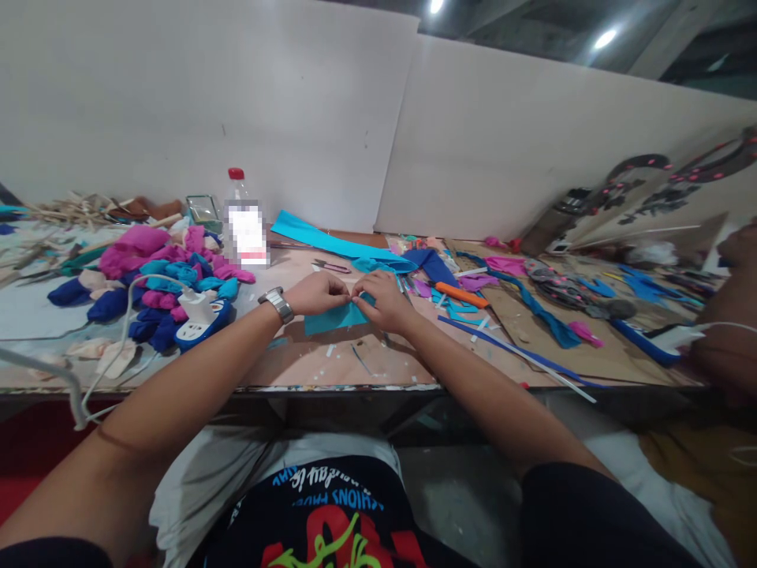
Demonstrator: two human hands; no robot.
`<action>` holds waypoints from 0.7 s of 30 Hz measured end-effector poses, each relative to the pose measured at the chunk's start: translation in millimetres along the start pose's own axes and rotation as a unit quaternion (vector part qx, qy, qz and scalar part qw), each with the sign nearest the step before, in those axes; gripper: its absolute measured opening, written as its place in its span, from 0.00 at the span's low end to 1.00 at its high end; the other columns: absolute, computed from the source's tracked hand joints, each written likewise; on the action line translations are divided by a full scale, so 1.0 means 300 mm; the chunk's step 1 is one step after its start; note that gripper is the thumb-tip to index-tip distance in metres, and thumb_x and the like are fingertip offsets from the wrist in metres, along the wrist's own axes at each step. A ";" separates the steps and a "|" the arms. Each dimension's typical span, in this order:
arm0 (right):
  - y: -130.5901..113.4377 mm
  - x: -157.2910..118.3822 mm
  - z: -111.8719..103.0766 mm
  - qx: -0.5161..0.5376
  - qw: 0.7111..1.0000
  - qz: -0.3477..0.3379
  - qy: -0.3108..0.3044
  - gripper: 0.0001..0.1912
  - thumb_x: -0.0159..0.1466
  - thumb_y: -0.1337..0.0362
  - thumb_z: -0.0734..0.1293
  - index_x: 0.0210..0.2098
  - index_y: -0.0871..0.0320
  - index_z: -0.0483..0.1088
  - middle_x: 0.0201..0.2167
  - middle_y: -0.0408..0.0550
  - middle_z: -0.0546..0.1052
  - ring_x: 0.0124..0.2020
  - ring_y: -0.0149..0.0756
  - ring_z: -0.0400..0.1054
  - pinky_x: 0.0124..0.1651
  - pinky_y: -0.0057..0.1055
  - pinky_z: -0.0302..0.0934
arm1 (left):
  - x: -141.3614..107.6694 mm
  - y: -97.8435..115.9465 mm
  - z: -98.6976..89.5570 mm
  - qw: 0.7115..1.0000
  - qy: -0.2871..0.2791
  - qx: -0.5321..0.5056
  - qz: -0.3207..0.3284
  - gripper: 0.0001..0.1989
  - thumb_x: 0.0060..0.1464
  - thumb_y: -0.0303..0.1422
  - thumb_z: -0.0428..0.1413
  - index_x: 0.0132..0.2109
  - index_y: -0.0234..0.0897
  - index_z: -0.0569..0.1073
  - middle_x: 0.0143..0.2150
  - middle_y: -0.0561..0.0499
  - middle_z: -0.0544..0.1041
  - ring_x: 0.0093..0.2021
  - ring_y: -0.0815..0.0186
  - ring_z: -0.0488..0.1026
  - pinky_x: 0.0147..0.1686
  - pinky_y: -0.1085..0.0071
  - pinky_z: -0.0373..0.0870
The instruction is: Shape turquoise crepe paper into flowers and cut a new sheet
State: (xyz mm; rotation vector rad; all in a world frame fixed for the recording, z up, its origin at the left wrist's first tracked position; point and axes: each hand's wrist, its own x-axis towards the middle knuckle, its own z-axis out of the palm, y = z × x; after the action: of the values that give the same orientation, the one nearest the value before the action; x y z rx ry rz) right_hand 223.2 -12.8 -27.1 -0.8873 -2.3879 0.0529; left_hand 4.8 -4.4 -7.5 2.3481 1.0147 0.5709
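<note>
Currently, the left hand [319, 294] and right hand [385, 303] meet at the upper edge of the teal cloth [331, 320], both pinching it between fingertips. The cloth is held low over the table [301, 368], near its front edge; contact with the surface cannot be determined. Snips [332, 267] lie just behind the hands, a cutter [460, 295] to the right, a bottle [237, 192] behind, left.

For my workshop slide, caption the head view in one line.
Left hand and right hand pinch a teal piece over a cluttered worktable, a red-capped bottle standing beyond.
</note>
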 end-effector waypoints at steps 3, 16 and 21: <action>0.005 0.000 0.004 0.010 1.000 0.014 -0.015 0.05 0.68 0.63 0.64 0.37 0.56 0.71 0.40 0.51 0.79 0.48 0.47 0.66 0.52 0.45 0.50 | -0.005 0.017 0.003 0.998 0.018 0.057 0.035 0.17 0.60 0.40 0.52 0.31 0.33 0.77 0.25 0.53 0.74 0.26 0.70 0.62 0.30 0.70 0.53; 0.009 -0.004 0.017 0.022 0.999 0.025 -0.013 0.03 0.64 0.67 0.64 0.36 0.56 0.70 0.45 0.51 0.78 0.49 0.46 0.66 0.53 0.43 0.50 | -0.006 0.001 0.029 0.975 0.030 0.207 0.073 0.17 0.65 0.39 0.50 0.44 0.38 0.82 0.38 0.44 0.83 0.33 0.61 0.73 0.33 0.67 0.56; 0.011 -0.004 0.015 0.016 1.000 0.026 -0.002 0.03 0.63 0.68 0.65 0.36 0.55 0.71 0.44 0.50 0.79 0.48 0.46 0.66 0.52 0.43 0.50 | -0.006 0.001 0.030 0.978 0.032 0.196 0.057 0.17 0.65 0.39 0.50 0.43 0.38 0.81 0.37 0.44 0.83 0.34 0.61 0.74 0.33 0.67 0.55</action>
State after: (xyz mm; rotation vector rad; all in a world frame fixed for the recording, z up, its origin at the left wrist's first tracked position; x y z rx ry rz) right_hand 223.3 -10.1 -32.2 -0.9363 -2.3614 0.1131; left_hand 8.7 -8.5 -14.8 2.7631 1.1094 0.5291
